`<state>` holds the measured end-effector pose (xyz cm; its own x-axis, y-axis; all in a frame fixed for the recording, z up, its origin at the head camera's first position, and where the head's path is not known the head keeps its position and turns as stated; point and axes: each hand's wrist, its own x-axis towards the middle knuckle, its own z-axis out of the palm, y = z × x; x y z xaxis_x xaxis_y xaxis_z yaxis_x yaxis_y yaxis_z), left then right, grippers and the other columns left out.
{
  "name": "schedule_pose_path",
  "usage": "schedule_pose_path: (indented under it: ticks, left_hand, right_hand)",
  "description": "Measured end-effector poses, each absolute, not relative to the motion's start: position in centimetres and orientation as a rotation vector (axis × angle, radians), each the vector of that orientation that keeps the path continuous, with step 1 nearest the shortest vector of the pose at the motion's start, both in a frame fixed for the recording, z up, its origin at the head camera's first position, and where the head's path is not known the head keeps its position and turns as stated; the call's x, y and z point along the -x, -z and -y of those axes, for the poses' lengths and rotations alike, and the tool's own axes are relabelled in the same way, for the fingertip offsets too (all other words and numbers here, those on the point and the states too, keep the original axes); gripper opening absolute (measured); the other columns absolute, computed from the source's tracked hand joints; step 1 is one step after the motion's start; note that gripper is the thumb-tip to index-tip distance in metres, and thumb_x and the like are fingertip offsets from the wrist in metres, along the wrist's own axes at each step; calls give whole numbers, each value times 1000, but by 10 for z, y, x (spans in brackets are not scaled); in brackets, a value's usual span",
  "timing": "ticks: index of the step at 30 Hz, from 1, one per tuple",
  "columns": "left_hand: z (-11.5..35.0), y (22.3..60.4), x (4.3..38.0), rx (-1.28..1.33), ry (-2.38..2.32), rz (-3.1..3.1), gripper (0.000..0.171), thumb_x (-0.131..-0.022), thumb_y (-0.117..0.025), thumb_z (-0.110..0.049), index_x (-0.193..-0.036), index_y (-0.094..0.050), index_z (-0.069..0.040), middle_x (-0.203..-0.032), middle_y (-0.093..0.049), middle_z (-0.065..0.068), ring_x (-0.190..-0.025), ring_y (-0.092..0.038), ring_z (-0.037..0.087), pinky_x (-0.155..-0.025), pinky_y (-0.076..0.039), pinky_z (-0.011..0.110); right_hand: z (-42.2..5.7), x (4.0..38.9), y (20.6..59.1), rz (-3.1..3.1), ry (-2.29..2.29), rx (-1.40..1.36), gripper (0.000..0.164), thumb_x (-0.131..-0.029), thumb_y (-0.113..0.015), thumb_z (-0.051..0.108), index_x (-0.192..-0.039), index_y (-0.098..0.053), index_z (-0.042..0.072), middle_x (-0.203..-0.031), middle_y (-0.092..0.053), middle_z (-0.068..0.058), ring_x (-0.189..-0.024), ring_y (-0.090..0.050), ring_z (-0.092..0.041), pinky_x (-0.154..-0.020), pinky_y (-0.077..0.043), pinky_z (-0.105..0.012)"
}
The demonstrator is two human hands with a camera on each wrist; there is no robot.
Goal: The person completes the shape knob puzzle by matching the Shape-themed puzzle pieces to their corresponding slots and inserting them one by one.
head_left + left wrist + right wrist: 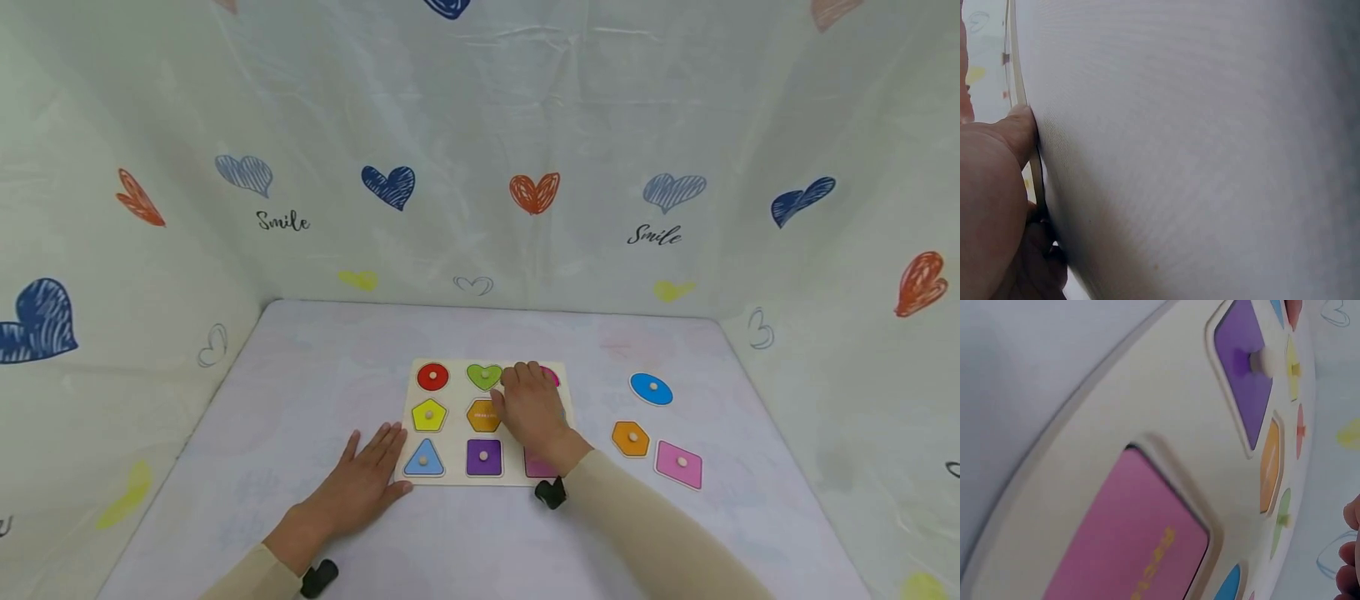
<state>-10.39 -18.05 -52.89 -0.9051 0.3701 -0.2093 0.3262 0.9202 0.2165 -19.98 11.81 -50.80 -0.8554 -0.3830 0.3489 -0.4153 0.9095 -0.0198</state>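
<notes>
A wooden shape puzzle board (455, 450) lies on the table, with knobbed pieces set in it. My left hand (360, 483) lies flat at its left side, fingers spread and fingertips at the edge; the left wrist view shows the thumb (1019, 128) along that edge. My right hand (534, 410) is over the board's upper right, thumb apart from the bent fingers. It partly covers a magenta piece (552, 377); its fingertips (1349, 553) appear above the board in the right wrist view. The orange hexagon recess (482, 416) and pink rectangle recess (1129, 531) show printed words.
Right of the board lie three loose knobbed pieces: a blue oval (651, 389), an orange hexagon (630, 439) and a pink rectangle (678, 464). A pale cloth with printed hearts (387, 187) hangs around the back and sides of the table.
</notes>
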Motion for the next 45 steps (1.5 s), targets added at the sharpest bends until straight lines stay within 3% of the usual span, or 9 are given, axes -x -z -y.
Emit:
schedule_pose_path:
  ticks: [7,13,22,33,45]
  left_hand:
    - [180,529,104,-525,-235,-2833,87,-103,-61,-54,-167,-27,-7,-174,-30,11,-163,-21,33,-129,-12,66]
    - [180,528,102,-523,-241,-2841,86,-103,-62,-53,-167,-28,-6,-173,-30,12,-163,-22,33,-129,-13,66]
    - [179,527,101,-511,-247,-2836,86,-103,-62,-53,-167,-28,-5,-174,-30,12,-163,-22,33,-130,-13,65]
    - [178,526,103,-519,-237,-2839,86,-103,-62,-52,-167,-28,-5,-174,-30,12,-163,-21,33,-130,-13,66]
    - [178,526,102,-508,-231,-2847,87,-103,-62,-53,-167,-27,-6,-174,-29,11,-163,-21,32,-130,-13,65]
  right_hand:
    - [-158,191,511,2739,-99,-586,28,-102,-69,32,-104,-63,5,-94,-61,-8,-91,-53,-26,-78,-43,-38]
    - [-188,184,511,2750,-47,-529,35,-98,-75,35,-108,-63,4,-94,-60,-10,-93,-53,-26,-81,-47,-40]
    - [-238,171,513,2760,-118,-448,43,-90,-84,27,-118,-65,0,-111,-63,-18,-103,-57,-34,-85,-53,-47]
    - [-302,151,519,2660,-64,-519,25,-87,-76,15,-104,-65,0,-98,-64,-16,-93,-56,-39,-77,-47,-52]
    - [-321,135,529,2758,-23,-541,30,-86,-85,15,-104,-67,0,-99,-66,-14,-98,-57,-37,-83,-48,-52]
